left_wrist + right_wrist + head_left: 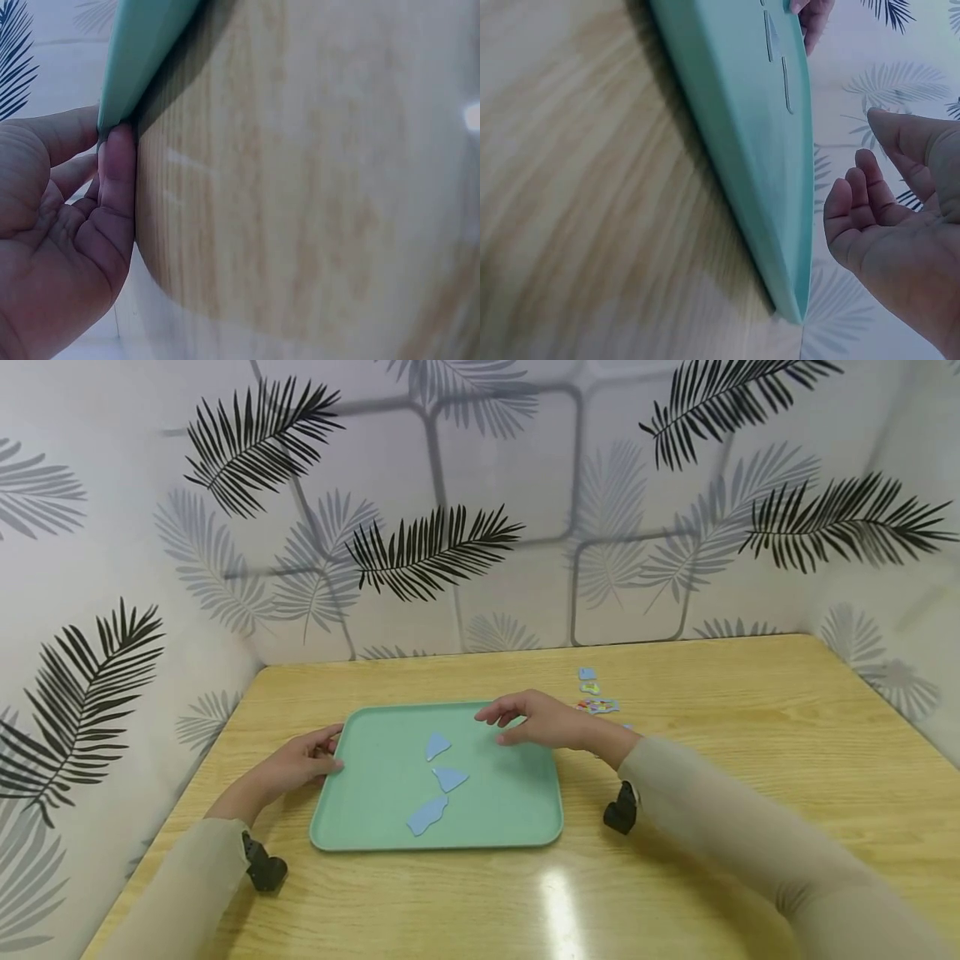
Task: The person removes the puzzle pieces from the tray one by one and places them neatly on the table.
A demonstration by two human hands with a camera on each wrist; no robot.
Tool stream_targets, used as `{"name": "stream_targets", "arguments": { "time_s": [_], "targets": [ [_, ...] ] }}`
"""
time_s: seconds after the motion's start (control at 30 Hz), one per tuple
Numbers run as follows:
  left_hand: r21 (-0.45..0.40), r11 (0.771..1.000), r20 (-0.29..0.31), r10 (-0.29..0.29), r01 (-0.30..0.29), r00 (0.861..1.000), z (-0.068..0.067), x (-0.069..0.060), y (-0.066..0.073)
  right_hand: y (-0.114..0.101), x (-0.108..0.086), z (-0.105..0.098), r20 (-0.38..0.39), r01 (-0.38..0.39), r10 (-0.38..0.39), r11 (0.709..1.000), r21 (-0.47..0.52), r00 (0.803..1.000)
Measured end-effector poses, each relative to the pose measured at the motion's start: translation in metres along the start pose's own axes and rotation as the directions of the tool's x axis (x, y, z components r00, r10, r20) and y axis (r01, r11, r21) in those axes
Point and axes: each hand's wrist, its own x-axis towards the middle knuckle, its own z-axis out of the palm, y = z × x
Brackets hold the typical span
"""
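Note:
A green tray (pixel 367 814) lies on the wooden table with three flat light-blue pieces on it: an upper piece (pixel 437 745), a middle piece (pixel 451 778) and a longer lower piece (pixel 428 815). At the tray's left edge, my left hand (pixel 296 764) pinches the rim between thumb and fingers, which the left wrist view shows at the tray's side (pixel 146 56). My right hand (pixel 551 722) hovers over the tray's far right part. In the right wrist view this hand (pixel 907 232) holds nothing, its fingers loosely bent and apart from the thumb.
Beyond the right hand, several small flat pieces lie on the table (pixel 750 727), among them a blue one (pixel 587 673), a yellow-green one (pixel 590 688) and a multicoloured one (pixel 600 705). The right forearm partly hides this group. A leaf-patterned wall covering (pixel 510 468) stands behind the table.

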Motion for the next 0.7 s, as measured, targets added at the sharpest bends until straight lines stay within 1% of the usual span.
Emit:
{"name": "stream_targets", "arguments": {
  "time_s": [0.23, 0.4, 0.57, 0.7],
  "targets": [
    [0.012, 1.000, -0.008, -0.011, 0.011, 1.000, 0.001, -0.001, 0.005, -0.010, 0.028, 0.008, 0.085, -0.019, 0.018, 1.000, 0.001, 0.996],
    [0.008, 1.000, -0.010, -0.016, 0.016, 1.000, 0.002, -0.001, 0.005, -0.011, 0.044, 0.014, 0.141, -0.031, 0.034, 0.999, -0.022, 0.989],
    [0.008, 1.000, -0.008, -0.019, 0.019, 1.000, 0.002, -0.002, 0.006, -0.011, 0.058, 0.016, 0.174, -0.037, 0.045, 0.998, -0.049, 0.984],
    [0.014, 1.000, -0.012, -0.022, 0.022, 1.000, 0.002, -0.002, 0.006, -0.012, 0.067, 0.017, 0.198, -0.059, 0.070, 0.997, -0.058, 0.978]
  ]
}}
